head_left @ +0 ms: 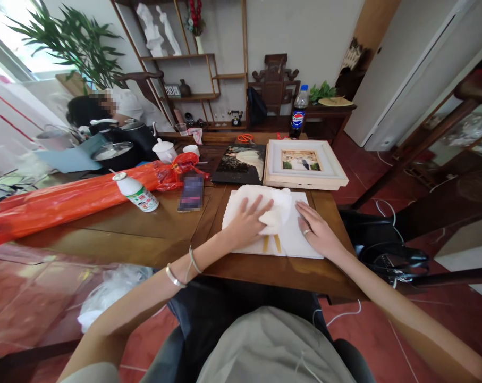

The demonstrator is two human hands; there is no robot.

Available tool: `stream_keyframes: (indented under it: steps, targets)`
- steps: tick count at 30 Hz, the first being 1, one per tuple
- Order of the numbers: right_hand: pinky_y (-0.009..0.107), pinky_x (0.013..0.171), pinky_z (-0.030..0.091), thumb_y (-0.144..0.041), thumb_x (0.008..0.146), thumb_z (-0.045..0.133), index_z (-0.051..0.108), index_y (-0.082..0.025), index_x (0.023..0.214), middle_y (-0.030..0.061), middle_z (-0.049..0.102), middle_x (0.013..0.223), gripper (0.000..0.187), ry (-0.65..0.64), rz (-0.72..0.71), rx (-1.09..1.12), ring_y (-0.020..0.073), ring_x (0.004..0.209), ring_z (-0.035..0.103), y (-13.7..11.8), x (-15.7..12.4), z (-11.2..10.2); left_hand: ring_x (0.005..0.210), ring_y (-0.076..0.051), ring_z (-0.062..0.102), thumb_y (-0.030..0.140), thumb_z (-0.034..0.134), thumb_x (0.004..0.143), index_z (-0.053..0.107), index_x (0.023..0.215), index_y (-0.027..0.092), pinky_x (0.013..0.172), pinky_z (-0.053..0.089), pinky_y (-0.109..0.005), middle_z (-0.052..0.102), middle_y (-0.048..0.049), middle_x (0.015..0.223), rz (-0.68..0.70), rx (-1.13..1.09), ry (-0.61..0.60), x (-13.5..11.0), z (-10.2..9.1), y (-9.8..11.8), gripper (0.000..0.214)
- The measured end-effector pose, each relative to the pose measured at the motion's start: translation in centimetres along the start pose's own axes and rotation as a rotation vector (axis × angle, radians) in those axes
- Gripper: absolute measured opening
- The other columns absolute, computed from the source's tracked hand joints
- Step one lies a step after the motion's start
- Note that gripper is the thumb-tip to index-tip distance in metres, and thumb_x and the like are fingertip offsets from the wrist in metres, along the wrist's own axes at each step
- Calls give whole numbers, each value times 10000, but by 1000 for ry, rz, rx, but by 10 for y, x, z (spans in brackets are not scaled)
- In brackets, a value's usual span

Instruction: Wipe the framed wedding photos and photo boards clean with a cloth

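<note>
My left hand (246, 222) lies with spread fingers on a white cloth or paper towel (260, 194), pressing it down. The cloth rests on a flat white board (297, 249) near the table's front edge. Two yellowish strips (278, 243) show on the board just below the cloth. My right hand (318, 231) rests on the board's right side, fingers stretched out, holding nothing. Beyond the board sit a white frame (330, 165) with a picture in it and a dark photo panel (228, 169).
Left on the wooden table (169, 234) are a phone (191, 192), a white bottle (136, 192) and a long red plastic-wrapped bundle (73, 194). A cola bottle (298, 114) and orange scissors (245, 138) stand at the back. Another person (125, 103) is at the far left.
</note>
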State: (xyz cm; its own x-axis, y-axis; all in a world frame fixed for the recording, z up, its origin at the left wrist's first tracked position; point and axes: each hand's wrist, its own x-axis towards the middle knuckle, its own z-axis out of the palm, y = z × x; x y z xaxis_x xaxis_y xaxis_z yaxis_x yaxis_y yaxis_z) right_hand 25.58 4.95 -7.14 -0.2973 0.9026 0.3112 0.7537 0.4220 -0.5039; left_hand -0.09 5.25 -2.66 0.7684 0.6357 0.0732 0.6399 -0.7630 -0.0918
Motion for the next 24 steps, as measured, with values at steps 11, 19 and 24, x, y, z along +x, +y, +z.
stream_keyframes:
  steps: [11,19,24]
  targets:
    - [483,1179,279,-243,930,371,433,-138,1420,125,419,1493,505,2,-30,15,254,1417,329,5,-1,1,1424,-450,136,260,637,828,717,1050,228,1080,238,-683,221,-94,1573,115,-16,29,-45,-7,48,239]
    - [461,1187,271,-310,958,365,456,-138,1404,124,434,1482,486,22,-23,18,250,1410,343,2,0,1,1413,-449,190,257,527,909,686,1099,171,1003,329,-715,242,-105,1564,-71,56,1,27,-4,9,262]
    - [483,1181,277,-279,956,356,443,-110,1410,150,425,1484,492,13,-35,17,262,1416,329,3,-1,2,1430,-436,134,209,517,895,717,992,168,982,293,-772,246,-70,1566,-51,76,38,34,2,21,226]
